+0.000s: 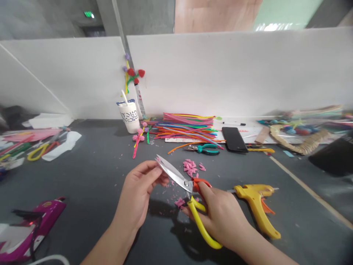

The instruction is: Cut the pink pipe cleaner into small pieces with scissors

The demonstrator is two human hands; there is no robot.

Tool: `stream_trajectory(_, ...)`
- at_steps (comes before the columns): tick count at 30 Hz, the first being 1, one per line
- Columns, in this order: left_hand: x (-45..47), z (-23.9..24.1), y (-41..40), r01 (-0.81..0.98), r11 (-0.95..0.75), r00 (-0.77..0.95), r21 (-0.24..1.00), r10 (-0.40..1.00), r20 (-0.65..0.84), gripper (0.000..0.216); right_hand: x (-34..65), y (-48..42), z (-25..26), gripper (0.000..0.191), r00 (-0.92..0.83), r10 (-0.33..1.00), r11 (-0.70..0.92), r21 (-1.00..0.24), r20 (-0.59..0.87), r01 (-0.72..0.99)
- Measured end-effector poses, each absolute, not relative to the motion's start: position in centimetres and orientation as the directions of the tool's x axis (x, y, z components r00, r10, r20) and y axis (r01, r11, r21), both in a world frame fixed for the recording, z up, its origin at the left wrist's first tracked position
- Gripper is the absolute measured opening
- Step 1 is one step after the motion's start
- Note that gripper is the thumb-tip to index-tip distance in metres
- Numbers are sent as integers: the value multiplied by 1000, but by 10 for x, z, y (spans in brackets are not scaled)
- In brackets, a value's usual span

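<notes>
My right hand [220, 215] grips a pair of scissors [183, 182] with orange and yellow handles, the blades pointing up and left. My left hand [139, 193] pinches something small and pink at the blade tips, too small to name. Pink cut bits [191, 167] lie scattered on the dark table [91, 176] just beyond the blades. More pink scraps [179, 202] lie under the scissors.
A yellow glue gun [257, 204] lies right of my right hand. Behind are a stack of coloured pipe cleaners [187, 127], green pliers [205, 148], a black phone [234, 139], a white cup [129, 116] and a pink flower stem [138, 140]. A magenta glue gun [35, 224] lies at the left.
</notes>
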State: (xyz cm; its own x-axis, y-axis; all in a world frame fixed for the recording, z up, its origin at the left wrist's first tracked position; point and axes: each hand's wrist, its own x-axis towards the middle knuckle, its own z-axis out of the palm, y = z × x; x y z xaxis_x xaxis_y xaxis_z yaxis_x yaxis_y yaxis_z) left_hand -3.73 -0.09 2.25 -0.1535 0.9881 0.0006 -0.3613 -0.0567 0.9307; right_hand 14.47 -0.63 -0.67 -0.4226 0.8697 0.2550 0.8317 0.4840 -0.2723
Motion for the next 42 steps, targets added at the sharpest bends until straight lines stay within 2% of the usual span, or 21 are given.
stream_trajectory(15, -37, 24, -1, -367, -65, -152, 928, 988, 9, 8, 145, -7, -11, 38, -451, 839, 513, -167, 304, 842)
stream_trajectory(27, -37, 25, -2, -376, -46, -149, 925, 989, -11, 8, 145, -7, -14, 31, -480, 831, 530, -136, 281, 837)
stream_trajectory(42, -38, 24, -2, -362, -59, -152, 930, 988, 3, 7, 146, -9, -11, 30, -468, 837, 518, -140, 283, 844)
